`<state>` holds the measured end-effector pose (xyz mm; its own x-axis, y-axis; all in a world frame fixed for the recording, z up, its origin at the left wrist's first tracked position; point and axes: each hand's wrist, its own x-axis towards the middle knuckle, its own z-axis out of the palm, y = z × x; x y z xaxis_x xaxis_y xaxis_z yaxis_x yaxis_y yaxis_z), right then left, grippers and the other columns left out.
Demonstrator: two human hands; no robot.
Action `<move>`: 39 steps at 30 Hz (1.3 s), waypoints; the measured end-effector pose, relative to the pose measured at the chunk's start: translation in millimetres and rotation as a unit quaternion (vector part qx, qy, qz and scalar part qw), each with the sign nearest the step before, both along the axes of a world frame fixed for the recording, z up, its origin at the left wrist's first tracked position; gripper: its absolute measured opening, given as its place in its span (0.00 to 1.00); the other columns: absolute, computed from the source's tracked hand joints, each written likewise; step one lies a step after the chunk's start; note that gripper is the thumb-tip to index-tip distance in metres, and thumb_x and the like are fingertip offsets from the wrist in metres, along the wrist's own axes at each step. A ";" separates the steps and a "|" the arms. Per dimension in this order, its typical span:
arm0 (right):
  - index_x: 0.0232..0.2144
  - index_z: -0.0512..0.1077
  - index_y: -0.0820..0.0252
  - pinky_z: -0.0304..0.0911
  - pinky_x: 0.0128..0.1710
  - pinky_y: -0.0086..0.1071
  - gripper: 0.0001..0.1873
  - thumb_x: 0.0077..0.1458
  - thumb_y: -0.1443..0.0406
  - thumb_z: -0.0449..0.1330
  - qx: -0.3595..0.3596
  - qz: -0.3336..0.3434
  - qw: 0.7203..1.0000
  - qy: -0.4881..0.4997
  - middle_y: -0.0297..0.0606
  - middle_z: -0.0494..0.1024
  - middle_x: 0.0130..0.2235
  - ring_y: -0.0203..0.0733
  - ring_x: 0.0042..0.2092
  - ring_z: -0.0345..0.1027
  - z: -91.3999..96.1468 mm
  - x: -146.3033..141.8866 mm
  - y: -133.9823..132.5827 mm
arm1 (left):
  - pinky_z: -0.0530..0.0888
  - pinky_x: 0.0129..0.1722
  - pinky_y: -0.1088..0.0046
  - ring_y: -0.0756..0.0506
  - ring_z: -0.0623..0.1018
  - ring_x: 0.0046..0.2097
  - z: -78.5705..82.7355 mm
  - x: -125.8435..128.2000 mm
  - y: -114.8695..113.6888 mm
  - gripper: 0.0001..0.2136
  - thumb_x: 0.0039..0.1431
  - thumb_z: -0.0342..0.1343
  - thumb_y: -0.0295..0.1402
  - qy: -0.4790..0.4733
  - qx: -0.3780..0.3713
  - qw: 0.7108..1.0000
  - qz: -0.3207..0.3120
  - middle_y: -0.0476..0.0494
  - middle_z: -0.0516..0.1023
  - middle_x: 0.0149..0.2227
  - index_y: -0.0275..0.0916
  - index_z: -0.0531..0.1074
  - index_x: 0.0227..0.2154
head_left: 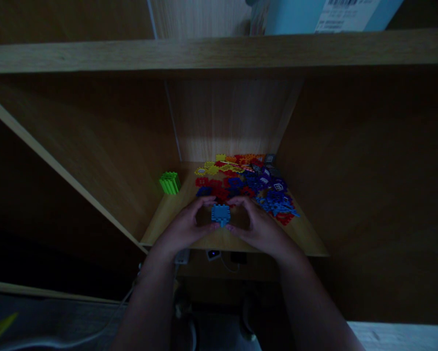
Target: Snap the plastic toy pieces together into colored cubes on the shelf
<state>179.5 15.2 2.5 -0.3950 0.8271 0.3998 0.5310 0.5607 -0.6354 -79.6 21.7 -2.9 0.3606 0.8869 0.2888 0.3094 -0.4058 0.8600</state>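
Note:
Between my two hands is a small stack of light blue interlocking plastic tiles (pixel 221 213) with toothed edges. My left hand (pixel 191 222) curves round its left side, thumb and fingers at the corners. My right hand (pixel 252 222) does the same on the right side. Just beyond my fingers lies a loose pile of similar tiles (pixel 248 183) in red, dark blue, yellow, orange and purple. A neat stack of green tiles (pixel 170 183) stands apart on the left of the shelf.
The wooden shelf board (pixel 160 222) has side walls and a back panel. Above it runs an upper shelf edge (pixel 204 54) with a light blue box (pixel 295 17) on it. Below the board are a small device with a lit display (pixel 213 254) and cables.

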 end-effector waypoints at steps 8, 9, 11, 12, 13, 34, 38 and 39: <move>0.61 0.63 0.50 0.67 0.65 0.50 0.29 0.63 0.58 0.70 -0.003 -0.003 1.000 0.004 0.44 0.76 0.61 0.52 0.65 0.71 -6.7 -2.2 2.8 | 0.69 0.70 0.52 0.38 0.77 0.65 2.2 1.5 0.0 0.30 0.61 0.71 0.37 0.004 0.004 1.000 0.002 0.40 0.78 0.63 0.46 0.69 0.64; 0.61 0.63 0.50 0.67 0.65 0.50 0.29 0.63 0.59 0.70 -0.003 -0.004 1.000 0.004 0.44 0.77 0.61 0.52 0.64 0.71 -6.6 -2.3 2.8 | 0.69 0.70 0.52 0.38 0.77 0.65 2.4 1.6 0.1 0.30 0.61 0.71 0.37 0.005 0.004 1.000 0.003 0.40 0.78 0.63 0.45 0.69 0.64; 0.61 0.63 0.51 0.67 0.65 0.50 0.29 0.63 0.59 0.69 -0.002 -0.002 1.000 0.005 0.45 0.77 0.61 0.52 0.64 0.72 -6.1 -2.2 2.7 | 0.69 0.70 0.52 0.38 0.77 0.65 3.0 1.5 0.3 0.30 0.61 0.71 0.37 0.008 0.005 1.000 0.005 0.39 0.78 0.63 0.45 0.69 0.64; 0.61 0.63 0.51 0.67 0.65 0.50 0.28 0.64 0.60 0.69 -0.002 0.000 1.000 0.005 0.45 0.77 0.61 0.51 0.64 0.72 -5.9 -2.1 2.7 | 0.69 0.70 0.52 0.38 0.77 0.64 3.2 1.3 0.3 0.30 0.61 0.71 0.37 0.010 0.005 1.000 0.005 0.39 0.78 0.63 0.45 0.69 0.64; 0.61 0.63 0.51 0.67 0.65 0.50 0.28 0.64 0.60 0.69 -0.001 0.001 1.000 0.004 0.45 0.77 0.60 0.51 0.63 0.73 -5.8 -1.9 2.7 | 0.69 0.70 0.52 0.38 0.77 0.64 3.4 1.0 0.4 0.30 0.61 0.70 0.37 0.014 0.005 1.000 0.005 0.39 0.78 0.63 0.45 0.69 0.64; 0.63 0.64 0.51 0.69 0.62 0.50 0.34 0.58 0.60 0.73 -0.007 -0.015 0.999 -0.029 0.45 0.78 0.58 0.53 0.61 0.73 -7.7 -2.0 4.7 | 0.69 0.70 0.51 0.38 0.76 0.66 -2.8 -1.0 2.0 0.33 0.60 0.72 0.37 0.009 0.005 1.000 -0.003 0.39 0.76 0.64 0.46 0.67 0.66; 0.63 0.65 0.51 0.69 0.62 0.51 0.35 0.57 0.61 0.73 0.006 -0.016 0.999 -0.030 0.45 0.79 0.58 0.54 0.61 0.73 -8.1 -2.0 5.3 | 0.68 0.71 0.51 0.38 0.75 0.66 -3.4 -1.4 1.7 0.33 0.60 0.72 0.37 0.015 0.009 1.000 0.000 0.40 0.76 0.65 0.47 0.67 0.66; 0.63 0.66 0.51 0.68 0.62 0.51 0.35 0.57 0.61 0.73 0.008 -0.014 0.999 -0.030 0.45 0.79 0.58 0.54 0.61 0.73 -8.0 -2.1 5.2 | 0.68 0.71 0.51 0.38 0.75 0.66 -3.4 -1.4 1.6 0.33 0.60 0.72 0.38 0.016 0.009 1.000 0.000 0.40 0.76 0.65 0.47 0.67 0.66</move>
